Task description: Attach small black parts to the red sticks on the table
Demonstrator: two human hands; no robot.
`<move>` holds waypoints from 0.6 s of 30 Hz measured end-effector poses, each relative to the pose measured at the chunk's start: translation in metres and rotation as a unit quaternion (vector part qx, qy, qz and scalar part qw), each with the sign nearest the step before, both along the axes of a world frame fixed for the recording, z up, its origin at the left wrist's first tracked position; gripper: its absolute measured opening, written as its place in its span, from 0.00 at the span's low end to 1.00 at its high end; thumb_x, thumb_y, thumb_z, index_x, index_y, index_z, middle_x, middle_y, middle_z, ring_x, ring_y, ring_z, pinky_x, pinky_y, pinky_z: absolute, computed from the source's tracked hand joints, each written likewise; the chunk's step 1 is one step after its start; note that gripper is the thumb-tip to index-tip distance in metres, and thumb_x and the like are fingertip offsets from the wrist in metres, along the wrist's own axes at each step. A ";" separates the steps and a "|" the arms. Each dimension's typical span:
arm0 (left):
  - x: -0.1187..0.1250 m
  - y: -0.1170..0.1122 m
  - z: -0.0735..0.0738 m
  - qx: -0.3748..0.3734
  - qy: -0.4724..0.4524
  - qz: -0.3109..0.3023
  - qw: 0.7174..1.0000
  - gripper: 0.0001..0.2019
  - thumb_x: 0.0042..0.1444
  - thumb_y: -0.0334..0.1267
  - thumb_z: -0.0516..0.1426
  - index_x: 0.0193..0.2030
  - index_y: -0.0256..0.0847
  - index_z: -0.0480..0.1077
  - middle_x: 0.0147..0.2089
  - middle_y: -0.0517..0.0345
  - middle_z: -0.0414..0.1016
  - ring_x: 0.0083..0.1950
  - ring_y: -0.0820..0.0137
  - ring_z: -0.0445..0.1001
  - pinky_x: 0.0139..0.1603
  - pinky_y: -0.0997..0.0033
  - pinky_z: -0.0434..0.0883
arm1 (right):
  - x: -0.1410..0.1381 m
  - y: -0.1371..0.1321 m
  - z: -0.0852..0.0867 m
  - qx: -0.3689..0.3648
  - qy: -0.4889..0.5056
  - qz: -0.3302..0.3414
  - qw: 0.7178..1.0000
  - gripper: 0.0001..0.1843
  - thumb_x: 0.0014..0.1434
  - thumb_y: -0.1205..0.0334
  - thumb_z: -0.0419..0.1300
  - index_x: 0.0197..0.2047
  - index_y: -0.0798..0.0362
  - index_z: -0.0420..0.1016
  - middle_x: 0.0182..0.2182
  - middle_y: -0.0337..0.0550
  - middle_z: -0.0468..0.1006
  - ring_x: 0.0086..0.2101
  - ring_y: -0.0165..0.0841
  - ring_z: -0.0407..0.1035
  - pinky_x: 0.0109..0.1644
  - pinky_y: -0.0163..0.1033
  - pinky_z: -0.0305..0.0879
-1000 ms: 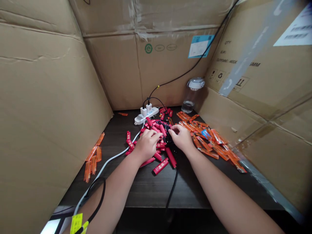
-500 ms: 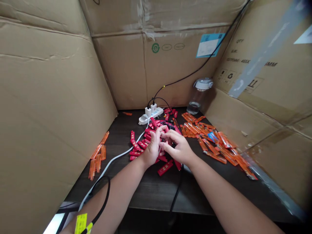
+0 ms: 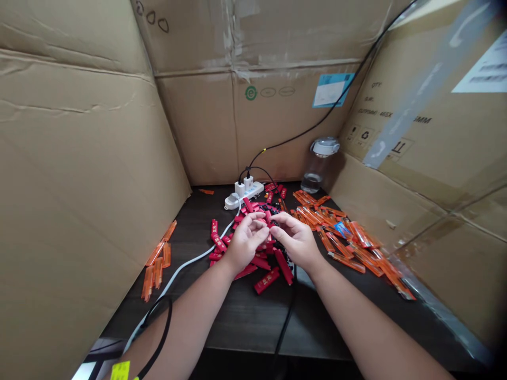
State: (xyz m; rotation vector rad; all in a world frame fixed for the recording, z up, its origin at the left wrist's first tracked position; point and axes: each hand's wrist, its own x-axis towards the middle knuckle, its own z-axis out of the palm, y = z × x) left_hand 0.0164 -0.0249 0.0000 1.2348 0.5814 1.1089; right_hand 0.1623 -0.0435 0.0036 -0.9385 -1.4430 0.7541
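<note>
My left hand [image 3: 246,240] is closed, fingers curled and thumb bent inward over the pile. Facing it, my right hand [image 3: 298,240] is closed too, thumb and forefinger pinched. Between their fingertips stands a small red lighter shell [image 3: 268,217], partly covered by the fingers. Below and around both hands lies a heap of red lighter shells [image 3: 283,266], several with gold lettering. Small black parts [image 3: 279,248] show among them near my right hand. One lettered lighter shell [image 3: 266,281] rests at the heap's front edge.
Orange see-through lighter bodies [image 3: 348,250] are strewn on the right, with several more orange pieces [image 3: 158,272] on the left. A white power strip [image 3: 253,194] and a water bottle [image 3: 317,166] stand behind. Cables cross the dark table [image 3: 237,322]; cardboard walls [image 3: 198,126] enclose it.
My hands have drawn slightly apart and the left fingers have curled in, so the red shell shows between the fingertips. The camera view has tilted up slightly.
</note>
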 end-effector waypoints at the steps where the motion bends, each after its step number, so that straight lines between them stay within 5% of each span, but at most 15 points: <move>1: 0.000 -0.001 0.001 0.016 0.008 0.001 1.000 0.19 0.51 0.42 0.61 0.48 0.40 0.64 0.37 0.59 0.69 0.35 0.74 0.70 0.35 0.75 0.68 | 0.000 0.001 0.000 -0.016 0.014 -0.014 1.000 0.14 0.52 0.53 0.64 0.38 0.53 0.74 0.30 0.40 0.72 0.29 0.29 0.67 0.32 0.35 0.66; 5: 0.002 -0.003 0.002 0.044 0.058 -0.009 0.997 0.15 0.51 0.41 0.62 0.42 0.37 0.67 0.35 0.57 0.73 0.38 0.71 0.73 0.41 0.71 0.70 | 0.000 0.003 -0.001 -0.087 0.047 -0.026 0.995 0.17 0.45 0.51 0.68 0.28 0.53 0.69 0.20 0.35 0.70 0.21 0.27 0.64 0.24 0.33 0.62; 9: 0.004 -0.003 0.001 0.009 0.060 -0.031 0.998 0.15 0.53 0.42 0.59 0.44 0.36 0.65 0.30 0.58 0.73 0.33 0.72 0.74 0.37 0.71 0.71 | 0.000 0.000 0.002 -0.122 0.034 0.022 0.992 0.16 0.50 0.49 0.64 0.28 0.54 0.69 0.17 0.36 0.71 0.17 0.28 0.64 0.21 0.34 0.61; 13: 0.003 -0.002 -0.003 0.008 0.061 -0.040 0.997 0.18 0.56 0.39 0.56 0.52 0.39 0.60 0.28 0.62 0.70 0.25 0.76 0.70 0.28 0.75 0.69 | 0.002 -0.001 0.003 -0.067 -0.058 0.024 0.996 0.11 0.58 0.55 0.57 0.34 0.54 0.72 0.20 0.37 0.72 0.20 0.29 0.66 0.25 0.35 0.64; 18: 0.005 -0.003 -0.006 0.001 0.073 -0.043 0.996 0.17 0.57 0.40 0.53 0.52 0.39 0.60 0.25 0.65 0.65 0.18 0.80 0.60 0.18 0.79 0.58 | 0.004 0.001 -0.002 -0.009 -0.175 -0.019 0.984 0.10 0.60 0.63 0.51 0.29 0.54 0.69 0.22 0.39 0.73 0.24 0.30 0.67 0.32 0.36 0.64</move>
